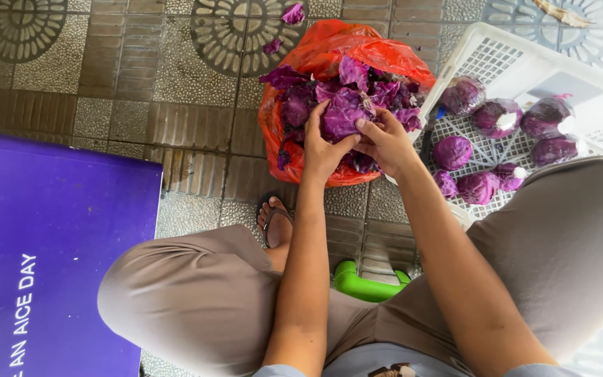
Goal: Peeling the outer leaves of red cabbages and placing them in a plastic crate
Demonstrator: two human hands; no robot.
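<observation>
head view: the person is sitting low over a patterned tile floor [176,119], knees apart, both arms reaching forward. the left hand [324,143] and the right hand [385,139] are both closing around one red cabbage [343,113], which is sitting just above the heap of torn purple leaves [378,87] filling an orange plastic bag [329,42]. the left hand is cupping the head from its left side with the fingers curled up over it; the right hand is pinching at the head's lower right edge, thumb pressing onto a leaf, so both grips are closing on the cabbage rather than standing open.

the head is looking dense and fairly heavy at its core, firm enough to take a full cupped grip, while the outer leaves are looking thin, crisp and loose, likely to snap or tear off if pulled at the edge. the waxy surface is probably a little slick, so the steady hold seems to be on the round body, with fingertips working only on the leaf rim.

to the right a white plastic crate [525,56] is holding several more cabbages [455,150], some wrapped in clear film. a purple box [50,230] is lying at the left, and a green stool [361,285] is showing between the legs.
</observation>
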